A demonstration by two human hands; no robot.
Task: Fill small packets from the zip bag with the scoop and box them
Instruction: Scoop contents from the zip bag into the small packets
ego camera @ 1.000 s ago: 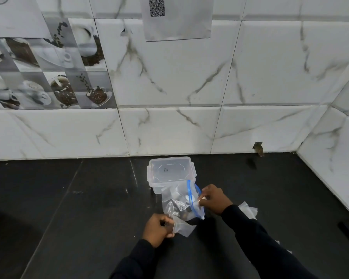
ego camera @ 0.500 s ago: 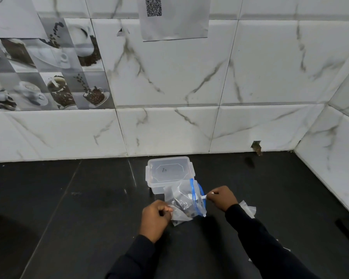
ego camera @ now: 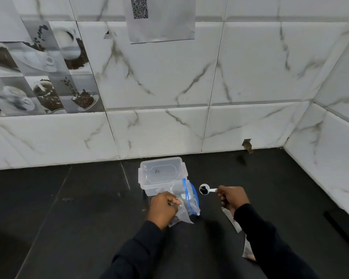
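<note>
A clear zip bag (ego camera: 186,198) with a blue zip strip lies on the black counter in front of a clear plastic box (ego camera: 161,174) with a clip lid on. My left hand (ego camera: 163,208) grips the bag's left side together with a small clear packet (ego camera: 181,217). My right hand (ego camera: 231,198) pinches the handle of a white scoop (ego camera: 205,189), held just right of the bag's mouth. A dark lump sits in the scoop's bowl.
More small clear packets (ego camera: 233,221) lie on the black counter (ego camera: 79,218) under my right forearm. White marble wall tiles rise behind the box and along the right side. A dark object (ego camera: 340,228) lies near the right wall.
My right hand has drawn the scoop out of the zip bag to the right, with dark material in it. My left hand has shifted up along the bag.
</note>
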